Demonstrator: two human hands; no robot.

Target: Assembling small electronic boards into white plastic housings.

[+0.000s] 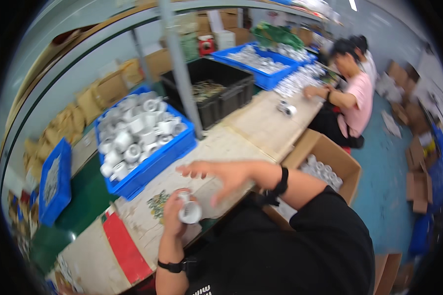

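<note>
My left hand [171,212] is closed around a white cup-shaped part [190,214] with a round mouth and a narrower neck, held over the bench near its front edge. My right hand [227,174] is stretched out above the bench, to the right of that part, its fingers apart and nothing in them. It is slightly blurred. Just left of my left hand, a scatter of small yellowish and greenish pieces [157,204] lies on the bench top. Beyond both hands, a blue crate [155,173] is heaped with similar white parts [135,129].
A metal post [182,73] rises behind the bench beside a black bin [231,101]. Another blue crate [268,81] stands farther back. At right, a cardboard box [352,172] holds white parts. A person in pink [357,101] works farther along the bench. Red material [125,248] lies at left.
</note>
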